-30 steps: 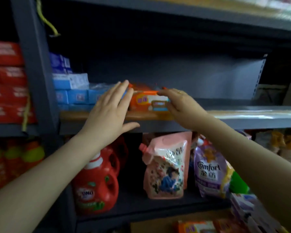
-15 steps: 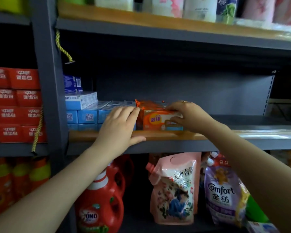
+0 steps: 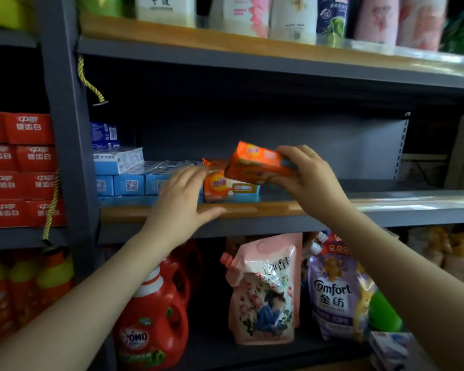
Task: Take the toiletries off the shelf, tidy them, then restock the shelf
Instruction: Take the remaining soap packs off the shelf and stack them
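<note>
Below shelf [image 3: 252, 210], OMO jug [image 3: 150, 325], Comfort pouch [image 3: 332, 295]

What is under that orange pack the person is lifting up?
Under the lifted orange pack in the right hand, another orange pack sits on the shelf. More may lie behind it, but that is hidden.

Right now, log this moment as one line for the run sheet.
stage: unloading shelf | right hand: holds orange soap pack lifted, tilted | left hand: open by blue boxes | second orange pack on shelf
</note>
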Available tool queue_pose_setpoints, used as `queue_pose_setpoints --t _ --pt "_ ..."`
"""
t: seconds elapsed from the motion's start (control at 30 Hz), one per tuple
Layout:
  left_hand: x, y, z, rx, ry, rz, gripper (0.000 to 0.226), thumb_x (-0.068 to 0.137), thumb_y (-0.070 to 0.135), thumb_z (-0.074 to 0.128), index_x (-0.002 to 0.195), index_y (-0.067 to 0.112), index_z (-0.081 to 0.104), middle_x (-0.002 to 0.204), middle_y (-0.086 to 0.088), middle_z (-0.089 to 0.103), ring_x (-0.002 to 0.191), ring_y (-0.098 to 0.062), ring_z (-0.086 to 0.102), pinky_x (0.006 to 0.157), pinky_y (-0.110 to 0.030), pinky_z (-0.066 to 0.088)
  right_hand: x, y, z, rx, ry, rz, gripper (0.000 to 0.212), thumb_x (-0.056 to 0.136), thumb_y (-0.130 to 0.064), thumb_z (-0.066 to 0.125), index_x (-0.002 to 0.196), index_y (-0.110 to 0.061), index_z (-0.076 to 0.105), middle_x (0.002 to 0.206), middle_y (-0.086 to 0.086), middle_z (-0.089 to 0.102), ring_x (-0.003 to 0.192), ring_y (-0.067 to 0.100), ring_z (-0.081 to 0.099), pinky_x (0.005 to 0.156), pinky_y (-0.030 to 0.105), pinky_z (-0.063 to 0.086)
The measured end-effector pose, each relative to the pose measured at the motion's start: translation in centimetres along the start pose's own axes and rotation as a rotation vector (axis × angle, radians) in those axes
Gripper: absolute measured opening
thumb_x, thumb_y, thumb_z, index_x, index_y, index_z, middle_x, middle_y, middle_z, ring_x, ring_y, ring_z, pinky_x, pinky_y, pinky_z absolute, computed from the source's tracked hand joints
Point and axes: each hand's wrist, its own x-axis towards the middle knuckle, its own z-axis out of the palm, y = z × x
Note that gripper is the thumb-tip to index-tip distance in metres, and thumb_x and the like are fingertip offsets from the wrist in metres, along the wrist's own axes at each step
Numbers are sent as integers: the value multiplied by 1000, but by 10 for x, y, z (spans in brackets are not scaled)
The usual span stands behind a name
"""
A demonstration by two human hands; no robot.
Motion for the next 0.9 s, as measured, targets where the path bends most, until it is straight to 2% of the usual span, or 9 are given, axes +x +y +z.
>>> queue_pose_setpoints --t 0.1,0.13,0.23,0.3,0.43,0.6,0.73,0.8,0.9 --pt "-17 24 -14 -500 124 -36 64 76 60 61 130 29 44 125 22 50 113 13 44 94 -9 34 -25 -17 -29 311 -110 139 43 73 -30 74 113 -23 60 99 -10 64 88 5 61 73 16 49" --pt "-24 32 -18 -608 113 -39 58 76 62 60 125 34 47 118 25 55 107 14 50 87 -6 39 -35 -24 -36 426 -177 191 40 69 -34 74 107 -27 62 93 -12 68 86 3 65 68 14 51" --pt "-41 49 -19 -957 -10 -220 49 66 57 67 107 32 58 95 20 69 90 4 64 76 -14 50 -60 -32 -41 709 -296 377 37 64 -36 70 97 -22 68 83 -10 73 75 6 69 59 13 51" --pt "-51 54 -10 -1169 -98 -340 37 63 42 67 95 25 64 82 16 72 78 0 67 66 -14 50 -74 -30 -38 810 -361 512 35 64 -37 68 92 -16 69 77 0 73 69 13 70 57 24 54" --pt "-78 54 16 -1313 -285 -518 29 67 36 64 87 15 68 79 3 73 71 -7 68 56 -18 52 -98 -23 -35 837 -444 676 42 63 -48 65 84 -12 66 73 7 70 66 18 67 59 30 54" --pt "-112 50 55 -1437 -417 -651 31 66 33 63 92 16 67 86 0 74 79 -13 69 68 -25 57 -125 -17 -36 794 -512 579 39 61 -47 70 91 -22 65 81 -2 72 77 13 70 63 23 56" --pt "-132 43 66 -1357 -272 -386 30 69 26 71 97 36 68 96 14 71 92 -2 65 73 -14 50 -150 -15 -37 446 -514 311 37 73 -20 75 101 -35 57 95 -11 67 93 0 64 76 16 53" --pt "-138 43 68 -1314 -234 -301 35 69 24 72 97 44 65 96 17 69 92 2 63 75 -12 48 -159 -17 -35 322 -481 189 40 75 -20 74 104 -37 54 101 -18 62 96 -4 60 81 12 49" --pt "-150 44 81 -1429 -230 -412 34 73 17 66 101 36 66 98 13 70 94 -3 64 77 -18 51 -161 -27 -35 407 -451 227 35 72 -34 69 104 -35 55 101 -14 62 92 7 63 79 25 54"
